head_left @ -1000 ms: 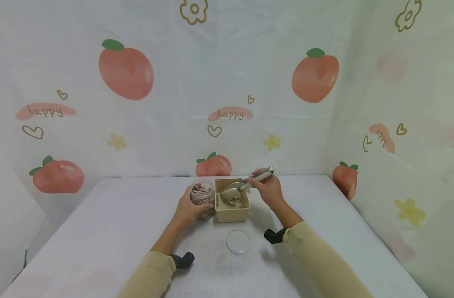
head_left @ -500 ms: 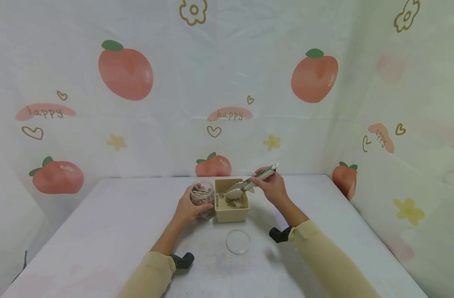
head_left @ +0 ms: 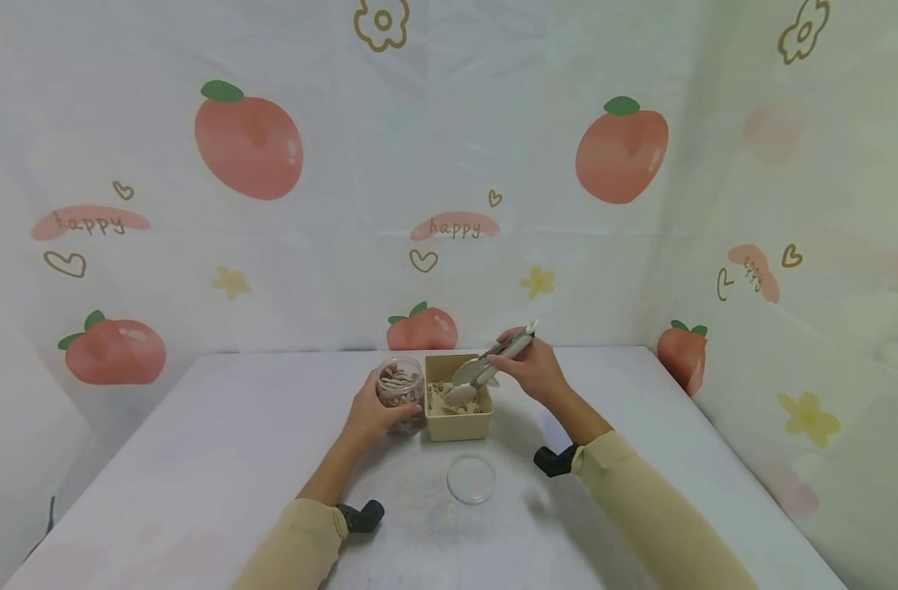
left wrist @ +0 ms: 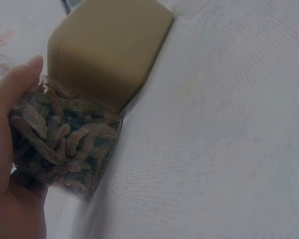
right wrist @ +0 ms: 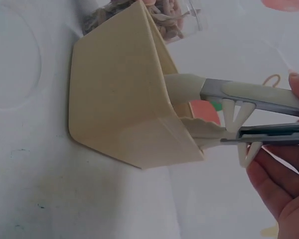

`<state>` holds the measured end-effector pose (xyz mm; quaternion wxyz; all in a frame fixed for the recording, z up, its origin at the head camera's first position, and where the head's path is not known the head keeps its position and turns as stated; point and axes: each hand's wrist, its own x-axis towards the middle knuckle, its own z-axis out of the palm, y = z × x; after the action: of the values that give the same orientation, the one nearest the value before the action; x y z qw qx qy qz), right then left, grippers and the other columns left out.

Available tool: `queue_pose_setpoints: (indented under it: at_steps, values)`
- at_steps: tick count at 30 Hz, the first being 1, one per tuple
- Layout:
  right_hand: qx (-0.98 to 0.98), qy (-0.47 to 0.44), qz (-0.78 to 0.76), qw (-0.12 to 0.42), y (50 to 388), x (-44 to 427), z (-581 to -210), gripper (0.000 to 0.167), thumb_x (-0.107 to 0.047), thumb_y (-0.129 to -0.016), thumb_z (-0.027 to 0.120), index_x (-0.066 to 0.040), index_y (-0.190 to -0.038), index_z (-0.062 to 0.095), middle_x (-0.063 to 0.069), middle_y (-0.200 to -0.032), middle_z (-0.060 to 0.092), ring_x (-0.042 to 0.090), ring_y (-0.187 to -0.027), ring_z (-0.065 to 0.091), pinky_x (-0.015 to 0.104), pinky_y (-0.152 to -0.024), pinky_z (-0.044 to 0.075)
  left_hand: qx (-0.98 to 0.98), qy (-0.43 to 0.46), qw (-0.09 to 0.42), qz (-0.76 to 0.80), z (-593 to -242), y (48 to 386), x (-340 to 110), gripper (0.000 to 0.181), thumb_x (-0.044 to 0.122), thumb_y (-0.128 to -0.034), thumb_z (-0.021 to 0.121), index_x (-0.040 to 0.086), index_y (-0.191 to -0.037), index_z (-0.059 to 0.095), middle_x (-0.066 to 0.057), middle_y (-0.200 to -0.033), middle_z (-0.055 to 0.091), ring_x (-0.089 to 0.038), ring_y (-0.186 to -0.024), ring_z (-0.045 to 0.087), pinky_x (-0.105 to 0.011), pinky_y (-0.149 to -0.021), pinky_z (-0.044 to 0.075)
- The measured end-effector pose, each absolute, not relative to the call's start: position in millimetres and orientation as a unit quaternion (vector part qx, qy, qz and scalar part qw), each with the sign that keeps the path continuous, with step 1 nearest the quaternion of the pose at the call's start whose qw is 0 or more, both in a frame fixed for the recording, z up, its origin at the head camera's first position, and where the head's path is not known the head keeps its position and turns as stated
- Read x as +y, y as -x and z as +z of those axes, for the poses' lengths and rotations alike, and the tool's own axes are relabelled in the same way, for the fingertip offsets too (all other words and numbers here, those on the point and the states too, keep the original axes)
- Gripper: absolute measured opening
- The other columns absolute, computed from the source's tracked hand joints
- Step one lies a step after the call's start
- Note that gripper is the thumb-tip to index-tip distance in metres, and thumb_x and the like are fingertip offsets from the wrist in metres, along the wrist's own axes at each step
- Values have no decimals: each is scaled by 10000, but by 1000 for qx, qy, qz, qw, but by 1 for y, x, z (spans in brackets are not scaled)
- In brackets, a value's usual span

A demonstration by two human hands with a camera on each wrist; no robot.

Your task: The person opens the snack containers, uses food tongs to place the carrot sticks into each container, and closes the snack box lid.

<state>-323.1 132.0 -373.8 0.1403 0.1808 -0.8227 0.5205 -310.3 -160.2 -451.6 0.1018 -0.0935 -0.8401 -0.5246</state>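
Note:
My left hand (head_left: 371,410) grips a clear round jar (head_left: 401,382) from its left side. Brown, twisted dried pieces (left wrist: 65,139) fill much of the jar, which stands against a beige box (head_left: 459,426). With my right hand (head_left: 532,369) I hold a pair of tongs (head_left: 510,347), grey metal with pale scalloped heads. Those heads dip into the box, spread apart, among small brownish pieces (head_left: 442,397) on its bottom. Whether anything lies between the heads is hidden by the box wall in the right wrist view.
A clear round lid (head_left: 472,479) lies flat on the white table (head_left: 257,442) in front of the box. Behind the table hangs a white curtain (head_left: 331,164) printed with peaches. Each wrist carries a black mount (head_left: 362,516).
The tongs shifted right inside the box, then tilted steeper with their heads lower and more spread. My left hand and the jar have stayed in place.

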Motion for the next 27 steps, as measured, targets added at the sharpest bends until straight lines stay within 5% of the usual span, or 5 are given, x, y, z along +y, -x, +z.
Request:
queue_pose_setpoints:
  at_steps: [27]
  values:
    - [-833,-140,505,178,324,125,-371,250,-184,-840,769,-43,-1006,646,74,-847,701,187,-757,633,319,-654,487,-840,88,97,-526,-451,310,-160,938,314,-711,881,111,-1465,361,-129,-1412,470,-308,-1277,444,-514,-1041,358]
